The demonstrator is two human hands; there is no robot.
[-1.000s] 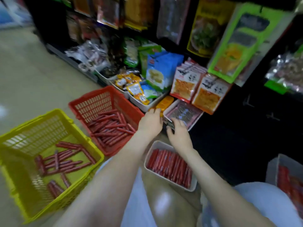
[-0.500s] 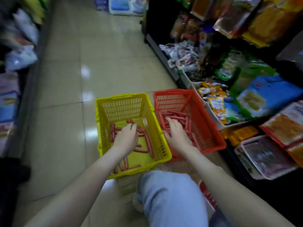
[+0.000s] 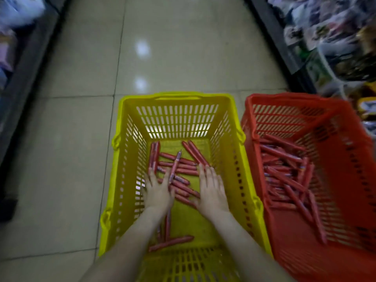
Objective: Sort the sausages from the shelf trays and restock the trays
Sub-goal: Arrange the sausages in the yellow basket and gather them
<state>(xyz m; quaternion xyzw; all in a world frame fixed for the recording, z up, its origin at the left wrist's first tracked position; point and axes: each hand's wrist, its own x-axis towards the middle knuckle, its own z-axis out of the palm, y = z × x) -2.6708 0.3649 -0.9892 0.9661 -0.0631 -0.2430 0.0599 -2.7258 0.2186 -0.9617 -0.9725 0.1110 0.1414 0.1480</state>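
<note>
Touching sausages (image 3: 183,171) in yellow basket (image 3: 175,96): left hand (image 3: 157,193), right hand (image 3: 212,192) apart, fingers (image 3: 210,175) seemingly straight; red basket (image 3: 284,97) beside.

head camera, steeply downward, close over basket (image 3: 177,102)

Both hands are inside the yellow basket (image 3: 175,96), palms down. Left hand (image 3: 157,192) is near its left wall, fingers straight and spread on the sausages (image 3: 183,165); one sausage lies against the thumb side. Right hand (image 3: 212,192) is nearer the right wall, fingers straight, flat on the pile. Sausages lie loose and crossed on the basket bottom, a few more at its near end between the forearms. Red basket (image 3: 284,97) sits just right of the yellow one, rims close, with a second sausage heap (image 3: 284,174) inside. Both baskets are on the tiled floor (image 3: 81,139). Blurred stocked shelves (image 3: 325,37) stand beyond the red basket, on the yellow basket's far right.
</note>
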